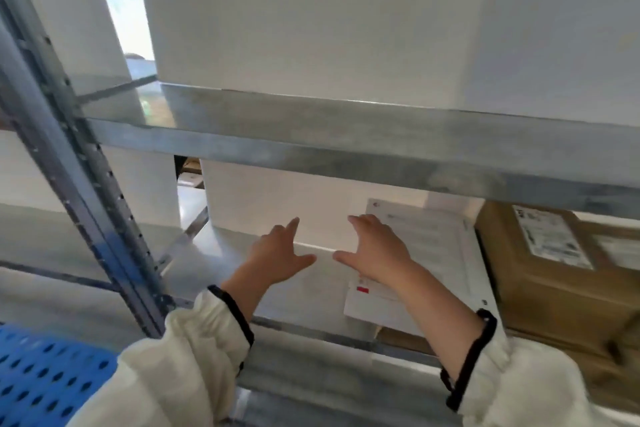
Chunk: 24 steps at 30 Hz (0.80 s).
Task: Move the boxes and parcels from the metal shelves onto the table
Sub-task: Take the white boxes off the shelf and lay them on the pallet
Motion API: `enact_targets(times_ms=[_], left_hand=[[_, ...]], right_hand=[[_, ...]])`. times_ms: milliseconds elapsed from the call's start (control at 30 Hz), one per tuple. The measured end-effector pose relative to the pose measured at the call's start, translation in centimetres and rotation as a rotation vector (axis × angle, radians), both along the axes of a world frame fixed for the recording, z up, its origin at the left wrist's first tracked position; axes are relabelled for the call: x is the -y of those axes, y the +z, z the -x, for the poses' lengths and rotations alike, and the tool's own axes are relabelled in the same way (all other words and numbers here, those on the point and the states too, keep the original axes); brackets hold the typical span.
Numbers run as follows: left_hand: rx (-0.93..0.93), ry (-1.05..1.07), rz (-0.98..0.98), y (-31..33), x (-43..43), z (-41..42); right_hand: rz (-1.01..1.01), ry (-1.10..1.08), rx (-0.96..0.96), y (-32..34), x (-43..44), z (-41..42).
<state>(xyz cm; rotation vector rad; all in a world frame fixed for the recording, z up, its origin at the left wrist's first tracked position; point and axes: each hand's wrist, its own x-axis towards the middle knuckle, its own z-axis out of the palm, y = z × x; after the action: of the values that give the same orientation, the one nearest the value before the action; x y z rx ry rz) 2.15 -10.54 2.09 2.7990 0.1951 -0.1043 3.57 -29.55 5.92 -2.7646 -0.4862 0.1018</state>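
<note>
Both my hands reach into the lower bay of the metal shelves (346, 152). My left hand (278, 255) and my right hand (375, 251) are spread with straight fingers, side by side, over a flat white parcel (440, 253) lying on the shelf; whether they touch it I cannot tell. The parcel carries a paper label with a red mark. Behind it stands a white box (277, 198). A brown cardboard box (554, 274) with a printed label sits to the right. A large white box (311, 17) fills the shelf above.
A grey perforated upright (86, 184) stands at the left. A blue perforated plastic surface (45, 378) shows at the bottom left. More white boxes (145, 184) stand in the bay to the left. The front rail of the lower shelf (329, 336) runs under my forearms.
</note>
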Motion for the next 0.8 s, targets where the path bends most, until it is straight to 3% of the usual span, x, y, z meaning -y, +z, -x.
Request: enact_targets(times_ms=[200, 333, 667, 800], left_hand=[[0.004, -0.168, 0.068, 1.6, 7.6, -4.1], [-0.112, -0.219, 0.293, 0.8, 10.6, -5.2], [-0.286, -0.161, 0.530, -0.3, 11.3, -6.2], [-0.361, -0.075, 0.749, 0.2, 11.4, -5.2]], right_hand=[[-0.024, -0.325, -0.094, 0.5, 8.8, -0.1], [0.037, -0.380, -0.173, 0.2, 11.7, 0.7], [-0.102, -0.510, -0.167, -1.0, 12.9, 0.9], [-0.081, -0.568, -0.163, -1.4, 13.0, 0.1]])
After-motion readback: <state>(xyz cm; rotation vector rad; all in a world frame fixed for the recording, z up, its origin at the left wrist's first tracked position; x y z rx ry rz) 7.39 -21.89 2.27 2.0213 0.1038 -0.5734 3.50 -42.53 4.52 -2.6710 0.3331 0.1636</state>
